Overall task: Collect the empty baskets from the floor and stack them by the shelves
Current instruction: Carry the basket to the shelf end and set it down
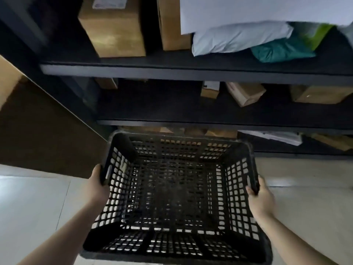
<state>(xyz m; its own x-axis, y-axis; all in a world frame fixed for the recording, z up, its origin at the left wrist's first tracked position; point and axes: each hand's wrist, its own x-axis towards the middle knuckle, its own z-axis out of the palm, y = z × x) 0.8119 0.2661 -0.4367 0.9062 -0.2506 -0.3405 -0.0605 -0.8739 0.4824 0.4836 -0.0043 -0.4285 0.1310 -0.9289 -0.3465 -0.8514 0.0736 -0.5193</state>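
A black plastic lattice basket (177, 196) fills the lower middle of the head view, empty, seen from above, held off the pale floor. My left hand (97, 185) grips its left rim handle and my right hand (260, 199) grips the right rim handle. The basket's far edge sits just in front of the lowest level of the dark shelves (172, 70).
The shelves hold cardboard boxes (112, 29), grey and green mail bags (240, 38) and small parcels (244, 93) lower down. A large brown cardboard box (38, 131) stands at the left. Pale tiled floor (32, 207) lies on both sides of the basket.
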